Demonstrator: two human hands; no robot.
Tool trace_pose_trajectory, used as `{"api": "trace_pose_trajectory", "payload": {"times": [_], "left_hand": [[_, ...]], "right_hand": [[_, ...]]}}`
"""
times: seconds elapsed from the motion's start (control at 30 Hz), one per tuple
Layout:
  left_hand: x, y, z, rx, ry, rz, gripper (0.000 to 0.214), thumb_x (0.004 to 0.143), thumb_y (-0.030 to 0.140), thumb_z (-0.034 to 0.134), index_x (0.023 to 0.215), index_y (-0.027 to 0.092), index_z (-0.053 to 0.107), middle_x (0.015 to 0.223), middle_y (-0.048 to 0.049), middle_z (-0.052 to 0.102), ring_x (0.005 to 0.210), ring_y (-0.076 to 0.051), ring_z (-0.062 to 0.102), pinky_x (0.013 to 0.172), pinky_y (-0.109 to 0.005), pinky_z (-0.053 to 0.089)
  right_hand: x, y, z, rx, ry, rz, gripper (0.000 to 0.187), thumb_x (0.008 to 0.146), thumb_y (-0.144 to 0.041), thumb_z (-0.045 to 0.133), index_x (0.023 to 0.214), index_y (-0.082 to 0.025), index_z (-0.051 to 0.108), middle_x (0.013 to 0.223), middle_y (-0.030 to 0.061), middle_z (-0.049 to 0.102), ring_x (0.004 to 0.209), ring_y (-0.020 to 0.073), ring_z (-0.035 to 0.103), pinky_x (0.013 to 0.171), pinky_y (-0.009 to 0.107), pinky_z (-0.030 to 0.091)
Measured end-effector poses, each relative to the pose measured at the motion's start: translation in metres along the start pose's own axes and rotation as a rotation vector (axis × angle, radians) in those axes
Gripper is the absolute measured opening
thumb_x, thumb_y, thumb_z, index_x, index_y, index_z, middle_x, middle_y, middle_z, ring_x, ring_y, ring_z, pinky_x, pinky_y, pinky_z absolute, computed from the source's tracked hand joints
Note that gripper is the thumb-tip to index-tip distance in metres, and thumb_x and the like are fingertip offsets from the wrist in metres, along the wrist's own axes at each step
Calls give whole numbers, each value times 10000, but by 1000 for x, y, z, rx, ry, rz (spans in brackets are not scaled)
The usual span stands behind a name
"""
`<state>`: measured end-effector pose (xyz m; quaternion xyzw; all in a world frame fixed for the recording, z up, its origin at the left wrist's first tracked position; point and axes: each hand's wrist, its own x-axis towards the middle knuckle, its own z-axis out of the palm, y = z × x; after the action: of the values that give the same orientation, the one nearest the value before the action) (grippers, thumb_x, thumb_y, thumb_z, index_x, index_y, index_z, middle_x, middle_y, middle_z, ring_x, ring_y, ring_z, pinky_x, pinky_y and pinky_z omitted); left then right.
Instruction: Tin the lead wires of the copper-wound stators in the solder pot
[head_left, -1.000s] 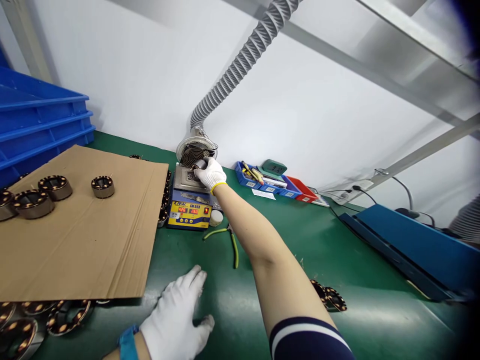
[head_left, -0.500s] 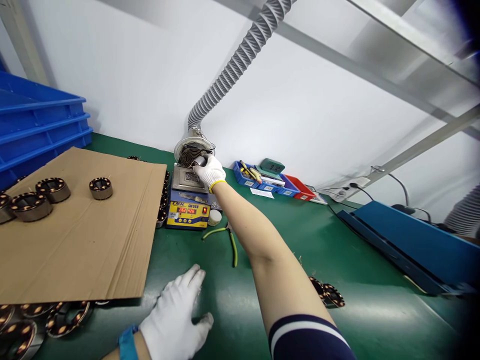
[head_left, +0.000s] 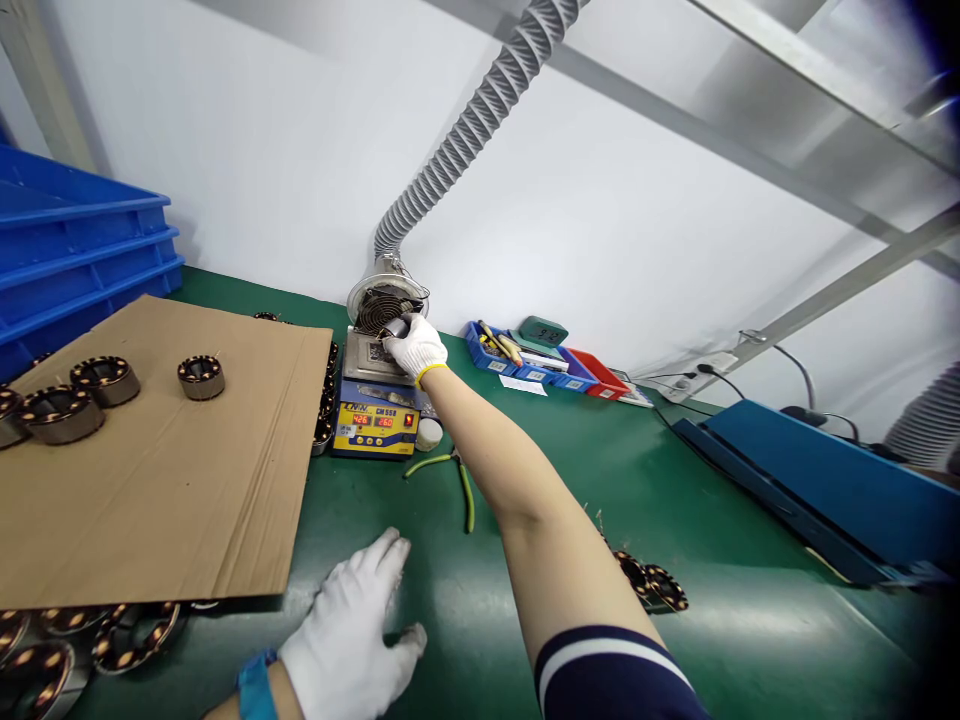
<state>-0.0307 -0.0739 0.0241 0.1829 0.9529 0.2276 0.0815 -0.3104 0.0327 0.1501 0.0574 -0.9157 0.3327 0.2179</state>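
Observation:
My right hand [head_left: 417, 347], in a white glove, reaches far across the green bench and is closed on a small metal motor stator [head_left: 395, 327] held over the solder pot [head_left: 375, 390], a blue and yellow unit with a red digital readout. A round fume extractor inlet [head_left: 381, 302] on a grey ribbed hose sits just behind the hand. Flat on the green mat near the front edge rests my left hand [head_left: 352, 630], also gloved in white, fingers spread, holding nothing.
A cardboard sheet [head_left: 150, 480] at left carries three copper-wound stators [head_left: 201, 376]. More stators lie under its front edge [head_left: 112, 640] and beside my right arm [head_left: 651, 585]. Green-handled cutters [head_left: 457, 480] lie near the solder pot. Blue crates [head_left: 82, 260] stack far left; small parts bins [head_left: 525, 362] line the wall.
My right hand has shifted slightly left and down over the solder pot with the stator. The left hand has stayed put.

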Motion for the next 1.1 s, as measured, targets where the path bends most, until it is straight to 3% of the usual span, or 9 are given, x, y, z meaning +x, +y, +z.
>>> {"api": "trace_pose_trajectory", "payload": {"times": [0.17,0.33,0.53,0.6,0.7,0.8,0.93,1.03,1.1], "left_hand": [[0,0,-2,46,-33,-9,747,797,413,413,1489,161,280,1520,-21,169,1367,-239,281,1128,-399,272],[2,0,-4,28,-6,-4,733,796,402,421,1472,137,318,1505,-50,218,1349,-245,316,1114,-408,294],[4,-5,1,62,76,21,697,795,388,441,1437,124,378,1469,-74,303,1297,-252,398,1066,-416,366],[5,-10,7,121,172,84,663,804,398,448,1400,108,429,1428,-84,371,1257,-243,450,1028,-397,417],[8,-17,16,254,451,266,572,814,410,481,1287,91,527,1312,-86,508,1138,-216,555,914,-343,510],[12,-19,21,369,611,428,517,843,417,483,1242,92,523,1244,-72,562,1061,-186,598,844,-298,537],[18,-20,24,450,635,473,528,886,461,417,1251,87,491,1249,-86,557,1050,-199,599,836,-305,524],[21,-21,29,444,547,376,540,880,513,395,1252,142,516,1268,-39,548,1016,-202,609,793,-307,527],[23,-23,35,417,471,312,550,874,540,380,1255,173,531,1284,-4,537,1021,-192,606,804,-304,525]], "right_hand": [[-2,-2,0,-22,-8,24,572,666,-372,614,1206,-194,559,1094,47,619,1015,245,580,883,340,460],[0,-1,-4,65,36,6,541,679,-394,621,1178,-191,574,1097,38,622,1031,224,579,910,324,448],[-15,-1,-40,316,-13,79,465,679,-398,683,1076,-160,635,928,24,647,848,161,614,792,270,488],[-31,6,-59,523,-95,130,426,719,-363,671,1077,-137,624,865,40,645,713,134,610,696,259,502],[-67,27,-90,785,-206,248,421,760,-283,655,1141,-122,576,878,64,644,576,106,583,583,250,503],[-114,60,-127,787,-222,326,429,756,-158,605,1182,-131,560,966,76,641,602,118,599,594,286,532],[-188,118,-191,653,-188,380,441,775,-168,524,1212,-126,570,1067,83,629,794,174,640,701,321,554],[-244,168,-248,285,-84,452,394,770,-195,519,1141,-142,639,999,67,650,789,148,632,664,209,522],[-275,199,-281,72,-16,590,381,739,-169,529,1094,-131,661,921,67,659,722,128,621,603,169,494]]}}
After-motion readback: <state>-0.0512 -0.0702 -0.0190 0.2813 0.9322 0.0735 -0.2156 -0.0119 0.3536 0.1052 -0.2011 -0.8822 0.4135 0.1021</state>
